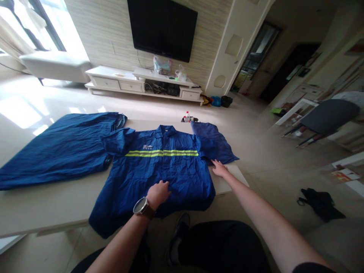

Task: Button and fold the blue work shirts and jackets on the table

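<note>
A blue short-sleeved work jacket (179, 170) lies spread front up, its collar pointing away from me. A yellow and grey reflective band (142, 153) crosses its chest, with a pale logo above. My left hand (159, 194), a watch on its wrist, is over the lower front near the middle closure. Its fingers bend down toward the cloth, and their tips are mostly hidden. At the sleeve on the right side, my right hand (219, 168) has its fingers stretched out and apart, touching or just beside the sleeve's lower edge.
The jacket lies on a pale table (51, 206). More blue clothing (65, 146) covers the table's left part, and a folded blue garment (224, 146) lies partly under the right sleeve. A bottle (187, 116) shows beyond the far edge. Black cloth (321, 204) lies at right.
</note>
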`<action>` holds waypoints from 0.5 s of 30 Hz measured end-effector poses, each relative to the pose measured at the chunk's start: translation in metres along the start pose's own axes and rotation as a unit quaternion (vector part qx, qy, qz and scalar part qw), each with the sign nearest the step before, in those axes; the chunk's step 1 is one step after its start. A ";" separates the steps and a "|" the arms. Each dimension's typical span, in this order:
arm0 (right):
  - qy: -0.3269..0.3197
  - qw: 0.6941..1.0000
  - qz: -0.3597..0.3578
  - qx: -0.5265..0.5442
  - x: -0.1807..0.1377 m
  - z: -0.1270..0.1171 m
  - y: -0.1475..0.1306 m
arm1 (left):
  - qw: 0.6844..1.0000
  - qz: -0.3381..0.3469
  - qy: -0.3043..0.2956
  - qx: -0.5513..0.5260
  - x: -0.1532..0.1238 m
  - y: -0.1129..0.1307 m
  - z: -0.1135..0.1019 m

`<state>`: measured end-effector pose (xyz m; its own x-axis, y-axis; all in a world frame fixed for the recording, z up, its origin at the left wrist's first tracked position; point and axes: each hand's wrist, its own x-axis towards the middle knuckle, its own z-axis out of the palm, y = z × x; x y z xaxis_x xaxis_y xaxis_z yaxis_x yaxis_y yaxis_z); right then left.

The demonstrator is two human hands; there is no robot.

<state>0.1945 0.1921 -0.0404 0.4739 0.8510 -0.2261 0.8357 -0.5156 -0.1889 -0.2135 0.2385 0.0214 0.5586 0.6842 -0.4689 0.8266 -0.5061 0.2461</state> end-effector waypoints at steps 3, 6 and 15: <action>0.055 0.998 -0.008 0.016 -0.024 -0.003 -0.003 | 1.000 0.009 0.011 -0.017 0.004 -0.007 -0.001; 0.083 0.995 -0.031 0.051 -0.068 0.007 -0.013 | 0.999 0.011 0.030 -0.041 0.003 -0.012 -0.001; 0.115 0.958 -0.162 0.209 -0.249 0.070 -0.024 | 0.961 -0.109 0.040 -0.249 -0.069 0.022 0.086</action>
<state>0.0373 -0.0145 -0.0461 0.2978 0.9476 0.1158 0.7875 -0.1752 -0.5908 -0.2399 0.1352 -0.0144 0.3557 0.7938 -0.4933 0.8436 -0.0456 0.5350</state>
